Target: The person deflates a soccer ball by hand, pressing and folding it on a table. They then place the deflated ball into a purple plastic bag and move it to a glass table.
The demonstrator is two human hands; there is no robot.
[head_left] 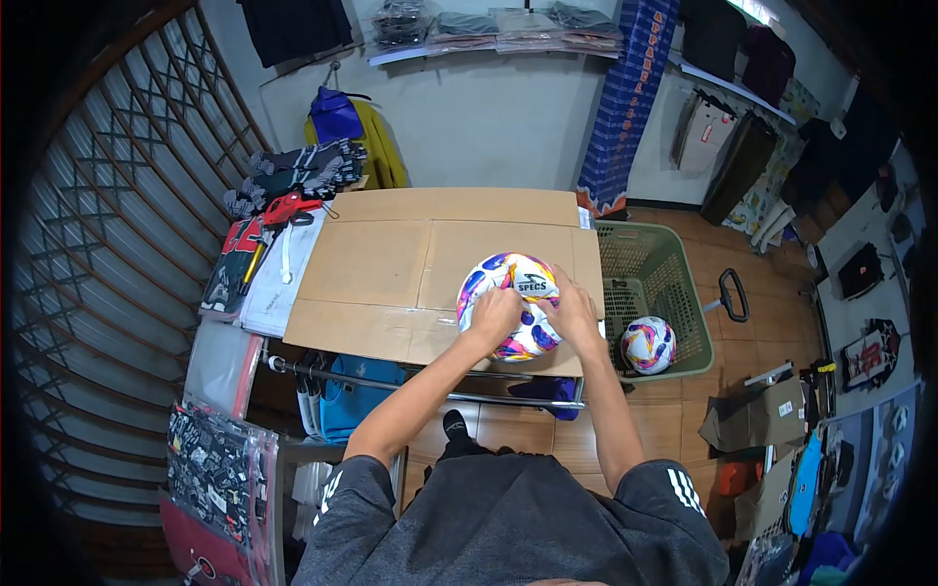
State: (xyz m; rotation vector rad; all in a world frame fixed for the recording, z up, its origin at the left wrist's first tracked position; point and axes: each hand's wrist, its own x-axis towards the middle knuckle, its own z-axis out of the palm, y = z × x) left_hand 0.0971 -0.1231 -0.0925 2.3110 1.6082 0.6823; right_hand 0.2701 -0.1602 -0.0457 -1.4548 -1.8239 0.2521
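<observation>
A white soccer ball [532, 340] with purple, pink and orange patches and a "SPECS" label rests on the flattened cardboard [371, 264] covering the table. My left hand [496, 314] is closed against the front left of the ball, its fingers curled; whatever they may pinch is hidden. On the ball's right side lies my right hand [574, 317], gripping it with the fingers pointing up near the label. Both hands touch the ball.
Right of the table stands a green plastic basket [690, 293] with a second ball [649, 345] inside. Folded clothes [303, 176], a red tool [290, 208] and plastic-wrapped garments [220, 469] lie on the left. A metal rail [459, 396] runs below the table's front edge.
</observation>
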